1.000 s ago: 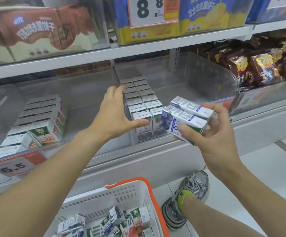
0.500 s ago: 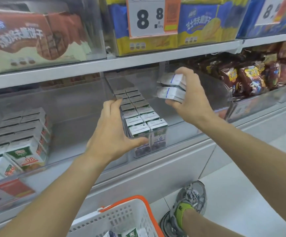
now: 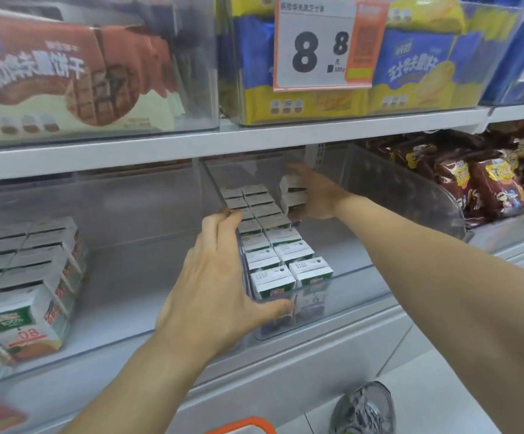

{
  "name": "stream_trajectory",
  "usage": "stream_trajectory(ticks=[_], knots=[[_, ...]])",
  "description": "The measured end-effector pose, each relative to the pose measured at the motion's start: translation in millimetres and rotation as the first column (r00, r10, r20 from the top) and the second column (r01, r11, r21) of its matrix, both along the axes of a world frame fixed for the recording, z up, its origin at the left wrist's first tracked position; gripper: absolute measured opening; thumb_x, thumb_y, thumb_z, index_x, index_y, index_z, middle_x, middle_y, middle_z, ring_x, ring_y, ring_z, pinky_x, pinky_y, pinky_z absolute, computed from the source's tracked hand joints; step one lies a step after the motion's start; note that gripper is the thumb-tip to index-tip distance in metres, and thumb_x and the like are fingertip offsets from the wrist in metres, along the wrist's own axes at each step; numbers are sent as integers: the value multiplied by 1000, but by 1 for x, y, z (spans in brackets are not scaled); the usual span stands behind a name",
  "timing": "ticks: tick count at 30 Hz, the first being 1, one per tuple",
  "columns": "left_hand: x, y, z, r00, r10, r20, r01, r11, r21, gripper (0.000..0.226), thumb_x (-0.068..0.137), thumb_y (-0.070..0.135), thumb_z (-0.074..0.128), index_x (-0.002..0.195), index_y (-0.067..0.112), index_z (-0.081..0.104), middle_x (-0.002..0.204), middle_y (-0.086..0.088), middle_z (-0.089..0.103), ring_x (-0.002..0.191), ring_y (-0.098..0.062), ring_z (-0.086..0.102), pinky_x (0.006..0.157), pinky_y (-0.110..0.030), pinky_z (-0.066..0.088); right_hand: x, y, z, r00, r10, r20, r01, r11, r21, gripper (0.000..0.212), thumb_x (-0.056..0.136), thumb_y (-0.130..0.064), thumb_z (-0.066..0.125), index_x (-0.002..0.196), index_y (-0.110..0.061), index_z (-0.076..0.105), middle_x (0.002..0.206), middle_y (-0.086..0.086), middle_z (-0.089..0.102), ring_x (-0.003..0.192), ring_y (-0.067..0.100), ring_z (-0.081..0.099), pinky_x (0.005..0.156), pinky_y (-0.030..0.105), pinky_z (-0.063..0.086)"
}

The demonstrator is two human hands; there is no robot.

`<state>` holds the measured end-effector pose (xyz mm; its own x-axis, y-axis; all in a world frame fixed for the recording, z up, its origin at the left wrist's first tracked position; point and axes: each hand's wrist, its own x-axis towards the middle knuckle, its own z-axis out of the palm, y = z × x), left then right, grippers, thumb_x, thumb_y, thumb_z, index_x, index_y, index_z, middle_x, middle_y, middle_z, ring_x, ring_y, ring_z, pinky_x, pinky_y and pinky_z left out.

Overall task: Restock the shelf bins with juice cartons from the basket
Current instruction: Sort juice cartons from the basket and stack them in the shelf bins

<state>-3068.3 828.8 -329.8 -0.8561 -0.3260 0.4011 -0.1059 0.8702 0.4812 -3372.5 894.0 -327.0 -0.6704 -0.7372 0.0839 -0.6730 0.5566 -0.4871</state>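
Two rows of small white juice cartons (image 3: 278, 249) fill the left side of a clear shelf bin (image 3: 411, 195) in the middle of the lower shelf. My right hand (image 3: 317, 195) reaches deep into the bin and grips two stacked juice cartons (image 3: 292, 195) just right of the rows, near the back. My left hand (image 3: 223, 286) rests against the bin's left wall with fingers straight and the thumb across the bin's front. Only the orange rim of the basket (image 3: 242, 426) shows at the bottom edge.
A second clear bin on the left holds green-and-orange cartons (image 3: 25, 286). Brown snack bags (image 3: 486, 183) fill the bin to the right. Biscuit boxes and an 8.8 price card (image 3: 320, 42) sit on the upper shelf. A grey shoe (image 3: 364, 408) stands on the floor.
My right hand has carried the two cartons from in front of the shelf up and deep into the bin. The view moved closer to the shelf; the left hand stayed at the bin's front.
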Motion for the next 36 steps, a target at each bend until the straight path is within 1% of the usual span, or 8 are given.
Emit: stream_trajectory(ticks=[3,6,12,16,20,23,28,36], knots=[[0,1,0,1000,13,4,-13,1000,-7,127,51,71,80,149,34,10,145,19,12,131,-13,37,105,-27,35,0,10,-11,985,-112,129,123,988,-88,108,55,-29,95,145,-20,34,123,-2,52,118,25,56,101,43,49],[2,2,2,1000,23,22,-23,1000,0,128,51,73,80,149,35,8,144,21,11,131,-13,37,104,-28,36,-7,11,-21,959,-47,281,105,976,-194,106,42,-29,94,135,-29,45,123,-4,58,113,25,61,93,48,56],[3,3,4,999,28,31,-28,1000,1,128,52,74,78,150,33,7,146,19,11,132,-17,37,107,-31,37,-2,13,-20,949,-49,312,123,967,-222,72,65,-7,91,123,-27,54,120,1,63,107,24,64,93,40,56],[3,4,4,999,27,28,-27,1000,-2,127,52,74,78,149,34,6,145,21,9,131,-15,35,107,-31,36,3,16,-18,915,-37,402,140,963,-231,46,79,-6,82,120,-11,59,98,3,67,86,15,66,69,20,56],[4,4,5,999,25,23,-25,1000,-7,127,52,75,77,149,35,5,144,22,8,129,-11,31,106,-29,34,10,14,-16,918,-44,394,150,959,-241,40,86,-3,74,122,-7,58,92,2,62,82,16,65,74,27,60],[4,4,4,1000,17,9,-17,1000,-2,125,53,73,78,148,36,6,144,22,9,128,-11,32,105,-28,34,13,13,-16,937,-58,344,148,959,-243,34,87,-2,73,114,-13,55,89,-2,60,76,10,61,54,10,50],[3,4,3,1000,22,17,-22,1000,-22,125,54,74,77,148,35,5,146,19,10,128,-13,33,105,-28,33,15,6,-18,978,-92,187,126,976,-179,43,80,-9,80,117,-15,58,91,-9,60,88,19,65,76,24,50],[3,5,6,998,40,47,-38,998,-44,126,56,74,76,151,30,5,148,17,8,130,-16,34,106,-30,33,22,11,-13,978,-132,160,153,980,-128,50,83,-15,80,127,-10,57,104,2,63,93,20,62,83,27,49]])
